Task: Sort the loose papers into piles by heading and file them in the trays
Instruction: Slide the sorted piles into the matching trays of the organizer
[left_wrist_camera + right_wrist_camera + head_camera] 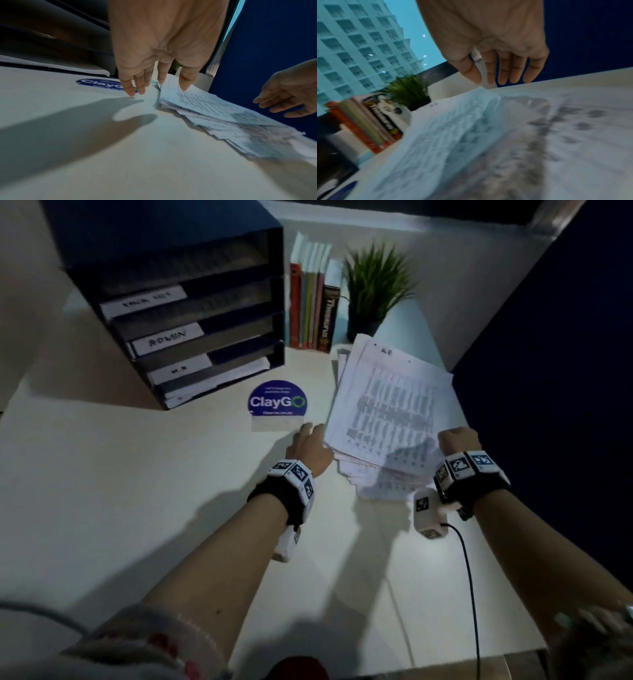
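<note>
A messy stack of printed papers (387, 412) lies on the white desk (137, 491) at the right; its top sheet has a handwritten heading. My left hand (308, 440) hovers at the stack's left edge, fingers (142, 81) straight and pointing down at the desk, holding nothing. My right hand (457, 440) is at the stack's right edge, its ringed fingers (501, 70) hanging straight just above the papers (505, 135). The dark blue tray unit (191, 313) stands at the back left with white labels, two reading ADMIN (168, 338) and H.R (180, 369). Its lowest tray holds some sheets (222, 378).
A round blue ClayGo sticker (277, 402) lies on the desk between the trays and the stack. Upright books (311, 306) and a potted plant (373, 292) stand behind the papers. A dark blue partition (548, 337) borders the desk's right side. A cable (469, 594) trails from my right wrist.
</note>
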